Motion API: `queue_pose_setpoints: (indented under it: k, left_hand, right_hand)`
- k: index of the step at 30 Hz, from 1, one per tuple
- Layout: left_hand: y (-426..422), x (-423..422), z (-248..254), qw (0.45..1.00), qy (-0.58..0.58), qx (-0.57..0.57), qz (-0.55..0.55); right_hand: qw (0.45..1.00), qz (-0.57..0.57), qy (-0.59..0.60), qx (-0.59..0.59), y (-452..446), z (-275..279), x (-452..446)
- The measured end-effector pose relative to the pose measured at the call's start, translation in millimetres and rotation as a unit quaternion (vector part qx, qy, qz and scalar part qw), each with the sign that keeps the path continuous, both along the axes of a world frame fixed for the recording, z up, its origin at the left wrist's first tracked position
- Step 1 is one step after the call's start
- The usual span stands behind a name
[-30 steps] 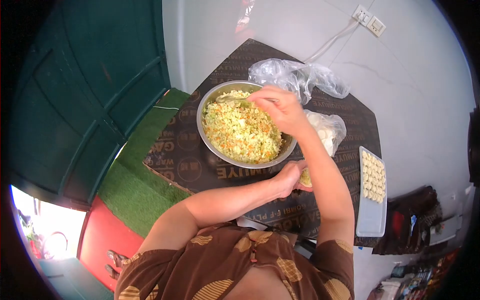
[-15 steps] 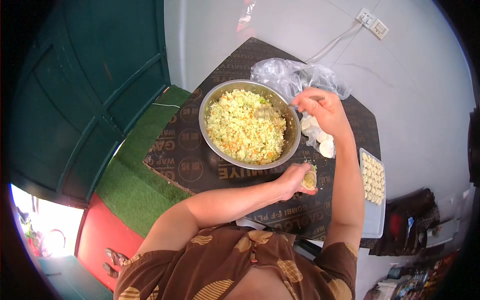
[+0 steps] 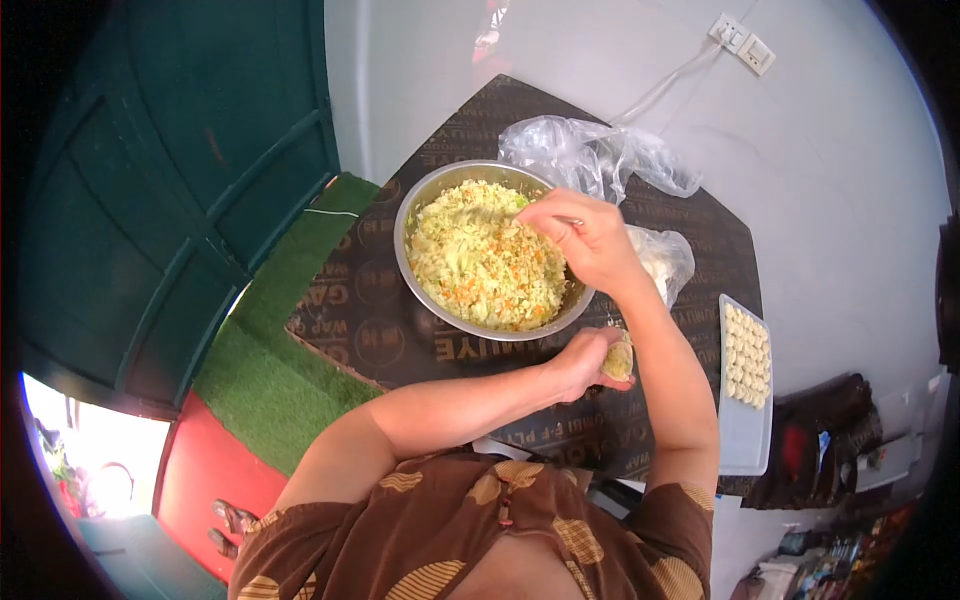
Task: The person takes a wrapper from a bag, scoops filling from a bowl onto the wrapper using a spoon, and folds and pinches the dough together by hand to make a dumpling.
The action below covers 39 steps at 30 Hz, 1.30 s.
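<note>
My left hand (image 3: pixel 582 364) is closed around a round dumpling wrapper (image 3: pixel 619 358) with pale filling on it, just off the bowl's near right side. Over the bowl's right part, my right hand (image 3: pixel 588 238) grips the thin handle of a metal spoon (image 3: pixel 490 214). Its end sits in the chopped filling, and I cannot make out its full shape. The filling (image 3: pixel 480 270), yellow-green with orange bits, heaps up inside a wide steel bowl (image 3: pixel 404 255). A clear bag (image 3: pixel 678 262) of pale wrappers lies beyond my right wrist, partly covered by it.
A tray (image 3: pixel 742 440) with rows of folded dumplings (image 3: pixel 746 350) stands at the right edge of the dark printed table (image 3: pixel 500 110). Another crumpled clear plastic bag (image 3: pixel 560 145) lies behind the bowl. A wall socket (image 3: pixel 733 35) with a cord is at the back.
My right hand has moved left and slightly down over the bowl, carrying the spoon into the filling. My left hand stays in place with the filled wrapper.
</note>
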<state>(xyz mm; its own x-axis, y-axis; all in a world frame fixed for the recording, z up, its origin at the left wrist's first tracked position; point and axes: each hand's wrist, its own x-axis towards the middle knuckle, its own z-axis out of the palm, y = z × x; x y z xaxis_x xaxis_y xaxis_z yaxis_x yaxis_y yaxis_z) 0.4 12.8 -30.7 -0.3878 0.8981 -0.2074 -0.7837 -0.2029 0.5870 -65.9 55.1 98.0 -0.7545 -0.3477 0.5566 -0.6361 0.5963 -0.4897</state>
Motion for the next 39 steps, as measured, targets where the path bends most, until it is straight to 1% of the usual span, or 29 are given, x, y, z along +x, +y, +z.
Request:
queue_pose_setpoints:
  k: [1,2,3,5,6,9,10,12,14,16,17,18,19,22,23,27,29,30,31,33,34,36,37,39]
  left_hand:
    - [1,-1,-4,1.000,-0.002,-0.001,-0.002]
    - [0,-4,-4,1.000,0.006,-0.009,-0.022]
    - [-1,-5,-4,0.999,0.013,-0.017,-0.042]
    - [-2,-4,-2,0.999,0.011,-0.022,-0.034]
    - [-2,-4,-1,0.999,0.010,-0.026,-0.024]
    - [-4,-5,1,0.999,0.023,-0.027,-0.034]
    - [-3,-4,2,0.999,0.026,-0.026,-0.035]
    - [-3,-1,4,1.000,0.001,-0.011,0.002]
    - [-3,0,5,1.000,0.010,-0.012,-0.004]
    - [-3,-2,4,1.000,0.015,-0.013,-0.010]
    - [-4,-4,4,0.999,0.034,-0.009,-0.034]
    - [-5,-5,3,0.997,0.052,-0.005,-0.059]
    - [-5,-5,3,0.997,0.048,-0.006,-0.059]
    - [-4,-4,1,0.998,0.043,-0.012,-0.048]
    - [-3,-5,-2,0.998,0.036,-0.021,-0.050]
    - [0,-6,-5,0.998,0.018,-0.028,-0.052]
    - [0,-2,-2,0.999,0.022,-0.017,-0.036]
    - [-1,-1,0,0.999,0.025,-0.006,-0.020]
    - [-2,-2,2,0.999,0.025,-0.007,-0.020]
    - [-5,-3,4,0.998,0.057,-0.011,-0.033]
    - [-4,-2,2,0.998,0.058,-0.011,-0.033]
    - [-2,-1,-8,0.997,0.054,0.050,0.010]
    - [-2,0,-13,0.997,0.054,0.050,0.010]
    - [-4,2,-18,0.992,0.030,0.121,0.024]
  right_hand:
    - [1.000,-0.018,0.006,-0.025,3,2,4]
    - [0.999,-0.020,0.005,-0.025,8,2,4]
    - [0.997,-0.064,0.012,-0.046,15,2,3]
    - [0.987,-0.142,0.022,-0.069,26,0,-2]
    - [0.987,-0.143,0.024,-0.068,32,-6,-9]
    - [0.975,-0.195,0.006,-0.105,47,-27,-28]
    - [0.975,-0.195,0.008,-0.105,47,-33,-33]
    - [0.957,-0.212,-0.113,-0.160,41,-40,-40]
    - [0.957,-0.201,-0.117,-0.175,35,-40,-38]
    - [0.944,-0.171,-0.155,-0.237,23,-29,-27]
    - [0.944,-0.171,-0.156,-0.236,18,-25,-22]
    - [0.957,-0.150,-0.110,-0.223,14,-21,-18]
    - [0.967,-0.128,-0.065,-0.210,11,-21,-15]
    - [0.961,-0.159,-0.054,-0.221,22,-19,-14]
    - [0.961,-0.197,-0.044,-0.191,27,-19,-14]
    - [0.970,-0.190,0.003,-0.152,33,-31,-12]
    - [0.982,-0.133,-0.038,-0.130,23,-34,-3]
    - [0.982,-0.134,-0.037,-0.131,16,-31,3]
    - [0.993,-0.094,0.012,-0.066,9,-25,9]
    - [0.994,-0.034,0.093,0.044,2,-22,18]
    - [0.994,-0.034,0.093,0.043,-1,-21,24]
    - [0.972,0.036,0.168,0.162,-7,-20,38]
    - [0.972,0.036,0.169,0.162,-8,-19,47]
    - [0.965,0.045,0.131,0.223,-3,-15,64]
